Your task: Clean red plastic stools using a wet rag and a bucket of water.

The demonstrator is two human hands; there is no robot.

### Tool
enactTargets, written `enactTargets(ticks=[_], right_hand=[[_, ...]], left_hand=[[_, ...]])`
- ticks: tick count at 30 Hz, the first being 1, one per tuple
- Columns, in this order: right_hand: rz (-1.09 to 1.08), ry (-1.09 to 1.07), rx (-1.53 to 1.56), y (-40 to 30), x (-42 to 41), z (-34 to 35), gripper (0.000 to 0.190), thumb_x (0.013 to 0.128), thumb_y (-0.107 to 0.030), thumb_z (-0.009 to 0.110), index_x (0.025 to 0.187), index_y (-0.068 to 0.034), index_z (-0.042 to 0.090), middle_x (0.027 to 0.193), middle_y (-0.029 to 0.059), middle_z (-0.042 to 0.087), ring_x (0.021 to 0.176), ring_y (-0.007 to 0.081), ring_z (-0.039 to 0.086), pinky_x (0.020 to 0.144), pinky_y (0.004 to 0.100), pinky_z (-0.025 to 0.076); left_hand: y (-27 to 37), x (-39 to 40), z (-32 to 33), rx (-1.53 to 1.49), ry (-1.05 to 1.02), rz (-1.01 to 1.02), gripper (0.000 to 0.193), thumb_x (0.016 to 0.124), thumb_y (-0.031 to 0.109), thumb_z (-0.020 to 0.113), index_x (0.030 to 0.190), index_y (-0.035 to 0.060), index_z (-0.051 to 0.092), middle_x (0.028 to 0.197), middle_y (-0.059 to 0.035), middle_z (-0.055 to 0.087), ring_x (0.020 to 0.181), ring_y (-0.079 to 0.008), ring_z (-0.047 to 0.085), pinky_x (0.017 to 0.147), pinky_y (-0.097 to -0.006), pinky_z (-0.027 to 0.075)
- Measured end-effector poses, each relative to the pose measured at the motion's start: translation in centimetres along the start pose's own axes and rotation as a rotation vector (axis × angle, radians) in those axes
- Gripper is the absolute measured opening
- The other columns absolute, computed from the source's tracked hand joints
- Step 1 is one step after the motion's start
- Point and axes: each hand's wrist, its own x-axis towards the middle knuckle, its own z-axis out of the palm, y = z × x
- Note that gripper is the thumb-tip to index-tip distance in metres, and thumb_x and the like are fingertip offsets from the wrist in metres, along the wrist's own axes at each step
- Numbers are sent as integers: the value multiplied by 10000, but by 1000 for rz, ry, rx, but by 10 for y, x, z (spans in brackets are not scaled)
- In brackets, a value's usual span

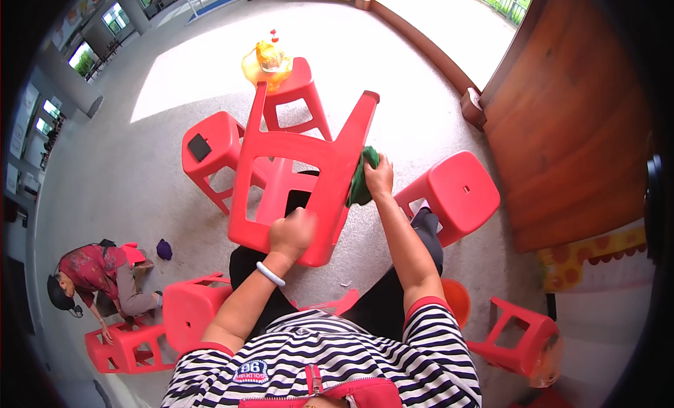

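Note:
A red plastic stool [295, 145] is tipped before me, its legs pointing away and up. My left hand [293, 231], slightly blurred, is closed on the stool's near part; a pale bangle [270, 274] circles that wrist. My right hand [379, 175] holds a green cloth [361, 181] against the stool's right side. Beyond stands another red stool [303, 76] with a yellow plastic bag [270, 58] on it. To the left, a dark flat object [199, 147] lies on a red stool [224, 129].
At right stand a red stool [463, 192] and a wooden door [563, 124]. Toppled stools [526, 329] lie lower right and lower left [192, 313]. A person [105, 271] bends over a stool [126, 347] at left. A purple item [164, 249] lies on the floor.

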Motion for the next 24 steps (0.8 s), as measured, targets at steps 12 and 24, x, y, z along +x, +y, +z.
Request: enactTargets(ticks=[12, 24], right_hand=[[-60, 123, 389, -31, -23, -6, 322, 850, -268, 787, 1033, -46, 643, 983, 151, 623, 963, 336, 608, 878, 425, 485], [75, 119, 429, -20, -18, 3, 341, 825, -250, 817, 1043, -52, 644, 1005, 148, 632, 962, 312, 625, 866, 411, 494]], left_hand=[[-3, 2, -4, 28, -66, 5, 374, 1003, 393, 537, 840, 56, 526, 580, -182, 610, 555, -418, 627, 517, -538, 481], [2, 4, -6, -4, -106, -26, 416, 1021, 421, 492, 852, 43, 523, 640, -220, 612, 622, -461, 615, 569, -578, 457]])
